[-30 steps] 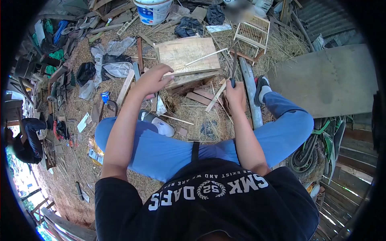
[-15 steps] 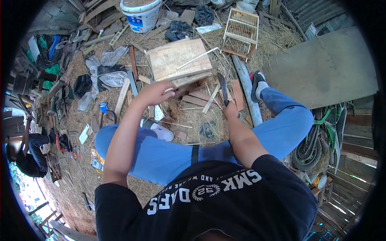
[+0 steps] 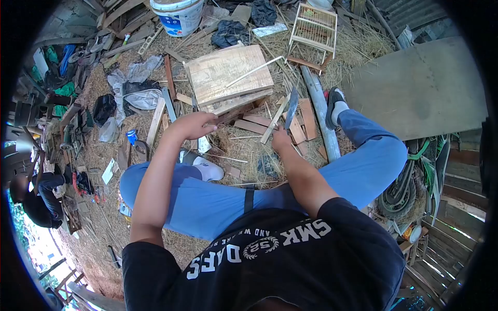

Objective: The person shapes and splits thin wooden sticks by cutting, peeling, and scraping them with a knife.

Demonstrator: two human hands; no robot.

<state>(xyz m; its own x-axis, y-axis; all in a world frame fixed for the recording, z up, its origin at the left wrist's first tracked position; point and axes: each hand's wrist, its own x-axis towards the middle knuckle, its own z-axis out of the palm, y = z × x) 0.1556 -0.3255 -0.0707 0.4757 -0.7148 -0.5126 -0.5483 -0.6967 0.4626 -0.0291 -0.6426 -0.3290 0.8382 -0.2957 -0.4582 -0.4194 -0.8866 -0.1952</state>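
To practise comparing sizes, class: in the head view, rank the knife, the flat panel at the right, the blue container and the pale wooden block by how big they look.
Largest to smallest:
1. Flat panel
2. Pale wooden block
3. Knife, in the right hand
4. Blue container

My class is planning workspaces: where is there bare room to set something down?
The flat grey board lies bare between the grey corrugated sheet and black-tyred wheel. The pale wooden slab is free left of the thin pale stick. Crowded: around the right hand and its long grey knife, among brownish wood offcuts.
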